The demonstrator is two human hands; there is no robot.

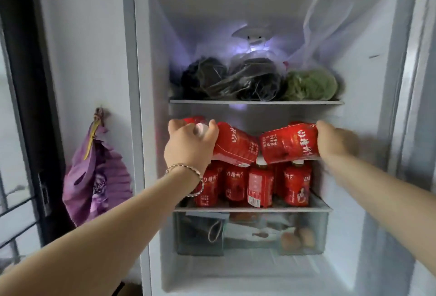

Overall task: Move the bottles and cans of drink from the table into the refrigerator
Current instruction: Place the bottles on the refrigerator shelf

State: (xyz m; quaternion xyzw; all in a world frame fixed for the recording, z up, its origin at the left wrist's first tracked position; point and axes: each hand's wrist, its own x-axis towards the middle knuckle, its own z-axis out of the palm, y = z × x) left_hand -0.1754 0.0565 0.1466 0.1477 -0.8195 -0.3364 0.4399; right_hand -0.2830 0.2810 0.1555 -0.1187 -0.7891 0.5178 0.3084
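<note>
Stacking underway: left hand (191,144) clamps left bottle (236,148), right hand (335,141) clamps right bottle (289,144), above standing bottles (256,186); next, lay both flat.

Soft, dim light fills the frame, the refrigerator lamp (251,35) glares bluish-white at upper centre, the right hand (335,139) smears with motion blur, and wide-angle bending curves the edges.

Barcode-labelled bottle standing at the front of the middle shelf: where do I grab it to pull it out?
Best grip the barcode bottle round its labelled body, coming straight from the front. Two lying bottles sit over its cap, and upright neighbours crowd both sides.
</note>
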